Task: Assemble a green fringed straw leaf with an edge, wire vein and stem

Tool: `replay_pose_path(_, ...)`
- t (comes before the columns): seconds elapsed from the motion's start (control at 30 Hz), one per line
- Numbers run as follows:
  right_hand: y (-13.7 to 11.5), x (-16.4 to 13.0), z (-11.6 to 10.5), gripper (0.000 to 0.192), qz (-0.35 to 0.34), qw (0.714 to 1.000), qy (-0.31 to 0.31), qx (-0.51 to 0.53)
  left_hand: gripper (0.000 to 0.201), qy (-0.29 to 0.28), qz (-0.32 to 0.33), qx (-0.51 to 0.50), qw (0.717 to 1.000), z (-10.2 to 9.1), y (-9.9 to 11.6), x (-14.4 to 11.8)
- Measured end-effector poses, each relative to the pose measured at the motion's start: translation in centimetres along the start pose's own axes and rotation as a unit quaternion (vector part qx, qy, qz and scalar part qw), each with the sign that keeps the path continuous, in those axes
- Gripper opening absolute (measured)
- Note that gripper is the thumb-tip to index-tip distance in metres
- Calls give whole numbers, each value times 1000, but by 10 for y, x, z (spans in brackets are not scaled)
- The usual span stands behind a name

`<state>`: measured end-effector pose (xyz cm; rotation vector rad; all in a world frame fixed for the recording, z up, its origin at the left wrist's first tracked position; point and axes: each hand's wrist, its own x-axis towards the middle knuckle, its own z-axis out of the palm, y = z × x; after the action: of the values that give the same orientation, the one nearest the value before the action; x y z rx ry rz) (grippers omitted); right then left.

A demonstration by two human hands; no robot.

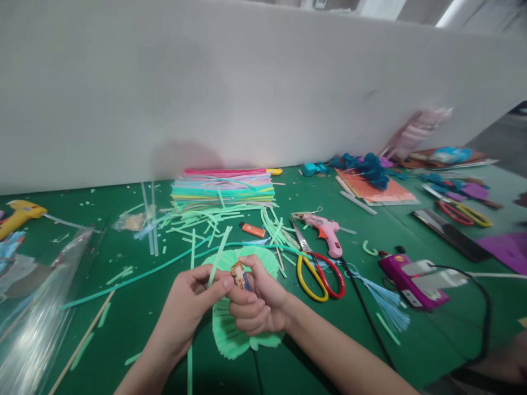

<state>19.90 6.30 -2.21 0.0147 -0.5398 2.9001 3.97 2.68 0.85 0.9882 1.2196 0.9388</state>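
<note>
My left hand [197, 293] is closed, pinching a light green fuzzy strip [219, 255] that sticks up past the fingers. My right hand [261, 299] is wrapped round a small printed lighter [241, 276] in orange, white and blue, its thumb near the top end. The two hands meet, and the strip's lower end is hidden by the left fingers. Under them on the green table [156, 334] lies a light green ribbed, petal-shaped piece [230, 334], partly covered by the hands. A long teal strip [135, 280] runs behind the hands.
Bundled coloured strips [222, 189] lie against the wall, with cut green pieces before them. An orange lighter [252, 229], scissors [317, 269] and a pink glue gun [327, 230] lie near my right hand. Farther right is a purple power strip [411, 285]; a yellow glue gun [20, 216] is left.
</note>
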Motion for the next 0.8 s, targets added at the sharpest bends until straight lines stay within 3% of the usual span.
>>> replay_pose_path(0.27,0,-2,-1,58,13,1000,17,5,18,13,-16,-15,1000,3,2,2)
replay_pose_path(0.53,2,-4,7,57,1,995,94,-27,10,21,4,51,998,-1,0,0)
replay_pose_path(0.8,5,-4,12,56,-9,992,120,-49,8,11,16,105,994,-6,0,-1)
